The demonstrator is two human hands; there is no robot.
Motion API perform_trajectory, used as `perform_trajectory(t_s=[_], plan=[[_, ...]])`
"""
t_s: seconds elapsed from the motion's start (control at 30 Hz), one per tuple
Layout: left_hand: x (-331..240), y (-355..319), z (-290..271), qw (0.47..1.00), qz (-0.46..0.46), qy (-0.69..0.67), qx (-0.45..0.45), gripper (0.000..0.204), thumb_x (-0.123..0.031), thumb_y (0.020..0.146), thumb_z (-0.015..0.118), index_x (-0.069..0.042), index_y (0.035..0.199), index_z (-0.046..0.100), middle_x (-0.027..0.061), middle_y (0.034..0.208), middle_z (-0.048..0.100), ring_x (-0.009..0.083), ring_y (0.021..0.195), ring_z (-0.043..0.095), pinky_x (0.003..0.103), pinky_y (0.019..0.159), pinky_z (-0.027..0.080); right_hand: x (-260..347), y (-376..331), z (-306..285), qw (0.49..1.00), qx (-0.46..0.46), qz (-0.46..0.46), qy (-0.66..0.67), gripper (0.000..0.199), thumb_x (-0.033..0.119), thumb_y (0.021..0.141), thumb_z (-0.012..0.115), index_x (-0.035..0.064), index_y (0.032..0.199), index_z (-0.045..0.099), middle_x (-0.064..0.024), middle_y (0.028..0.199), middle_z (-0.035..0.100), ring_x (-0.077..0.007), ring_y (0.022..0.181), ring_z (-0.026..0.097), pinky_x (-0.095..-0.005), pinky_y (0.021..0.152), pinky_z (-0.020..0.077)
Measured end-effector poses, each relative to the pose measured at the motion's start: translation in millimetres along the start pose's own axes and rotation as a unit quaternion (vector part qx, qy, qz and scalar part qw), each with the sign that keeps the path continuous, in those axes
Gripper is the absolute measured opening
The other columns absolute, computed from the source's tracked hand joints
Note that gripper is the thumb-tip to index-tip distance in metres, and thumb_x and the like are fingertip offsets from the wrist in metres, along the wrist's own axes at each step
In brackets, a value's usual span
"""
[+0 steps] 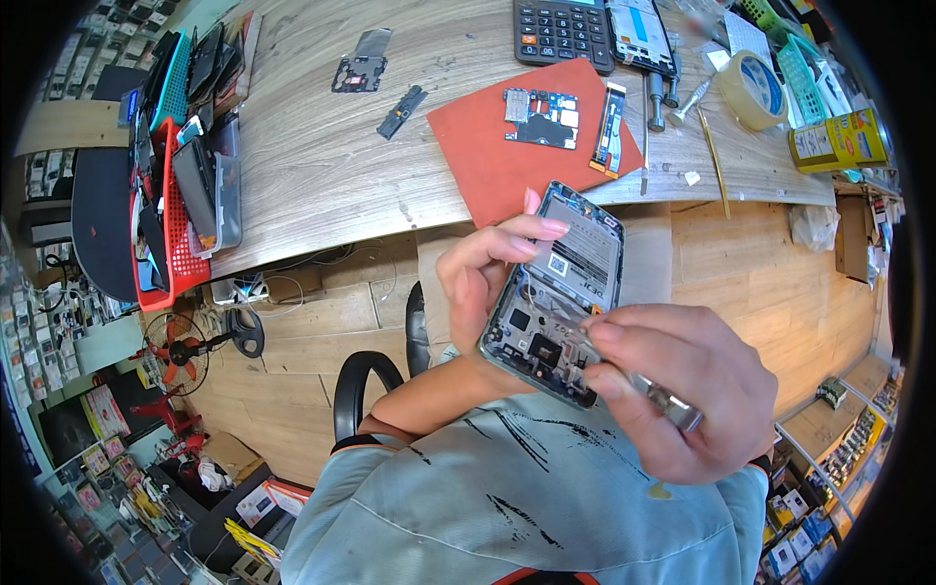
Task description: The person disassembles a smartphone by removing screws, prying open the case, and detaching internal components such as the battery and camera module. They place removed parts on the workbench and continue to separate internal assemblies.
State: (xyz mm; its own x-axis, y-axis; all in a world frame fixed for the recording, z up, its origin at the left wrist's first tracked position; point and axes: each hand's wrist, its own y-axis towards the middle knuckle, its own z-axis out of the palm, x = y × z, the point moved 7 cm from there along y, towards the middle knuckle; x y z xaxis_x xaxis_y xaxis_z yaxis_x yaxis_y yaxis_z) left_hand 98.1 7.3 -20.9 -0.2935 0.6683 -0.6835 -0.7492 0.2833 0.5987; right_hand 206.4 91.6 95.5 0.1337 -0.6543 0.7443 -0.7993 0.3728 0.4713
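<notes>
My left hand [487, 268] grips an opened phone [570, 278] with its back cover off, so the battery and inner parts show. It is held up in front of my chest, tilted. My right hand [687, 385] pinches metal tweezers [639, 380], whose tips rest inside the phone's lower half. Where exactly the tips touch is hidden by my fingers.
A wooden bench carries a red mat [487, 161] with a circuit board [541, 117] and a flex part [609, 132]. Beside them lie a calculator [561, 29], a tape roll [751, 88], screwdrivers [655, 102], a yellow box [838, 141] and a red basket of phones [175, 224]. A chair [366, 375] stands below.
</notes>
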Motion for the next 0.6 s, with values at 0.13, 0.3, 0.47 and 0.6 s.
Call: perform_trajectory(t_s=[0.13, 0.3, 0.47, 0.6], plan=[[0, 0, 0, 1.000, 0.007, 0.003, -0.012, 0.036, -0.028, 0.122, 0.025, 0.000, 0.130, 0.045, 0.0190, 0.122, 0.057, 0.0356, 0.118, 0.068, 0.065, 0.127, 0.035, 10, -2, 9, 0.991, 0.033, -0.115, -0.061, 0.032, -0.002, 0.081, 0.088, -0.0047, 0.111, 0.076, -0.0211, 0.102, 0.078, -0.0320, 0.089, 0.081, -0.0393, 0.078, 0.0697], [-2, -1, 1, 1.000, 0.007, 0.002, -0.018, 0.031, -0.025, 0.122, 0.028, 0.001, 0.130, 0.044, 0.0180, 0.123, 0.055, 0.0360, 0.118, 0.068, 0.066, 0.126, 0.036, 15, -3, 10, 0.975, 0.023, -0.185, -0.121, 0.025, 0.005, 0.084, 0.087, -0.0021, 0.105, 0.077, -0.0214, 0.105, 0.078, -0.0314, 0.086, 0.081, -0.0414, 0.077, 0.0714], [-1, 1, -3, 1.000, -0.025, -0.003, 0.013, 0.028, -0.022, 0.122, 0.029, 0.001, 0.129, 0.045, 0.0179, 0.122, 0.055, 0.0357, 0.119, 0.067, 0.065, 0.127, 0.035, 7, 2, 9, 0.985, 0.043, -0.148, -0.075, 0.031, 0.000, 0.081, 0.088, -0.0055, 0.109, 0.074, -0.0259, 0.108, 0.078, -0.0351, 0.090, 0.082, -0.0405, 0.075, 0.0712], [-1, 0, -2, 1.000, -0.014, 0.005, 0.016, 0.026, -0.020, 0.121, 0.031, 0.000, 0.131, 0.045, 0.0183, 0.122, 0.055, 0.0362, 0.119, 0.067, 0.066, 0.127, 0.035, 3, 2, 6, 0.994, 0.013, -0.106, -0.018, 0.036, -0.008, 0.079, 0.086, -0.0087, 0.112, 0.070, -0.0296, 0.110, 0.078, -0.0380, 0.098, 0.082, -0.0399, 0.076, 0.0705]])
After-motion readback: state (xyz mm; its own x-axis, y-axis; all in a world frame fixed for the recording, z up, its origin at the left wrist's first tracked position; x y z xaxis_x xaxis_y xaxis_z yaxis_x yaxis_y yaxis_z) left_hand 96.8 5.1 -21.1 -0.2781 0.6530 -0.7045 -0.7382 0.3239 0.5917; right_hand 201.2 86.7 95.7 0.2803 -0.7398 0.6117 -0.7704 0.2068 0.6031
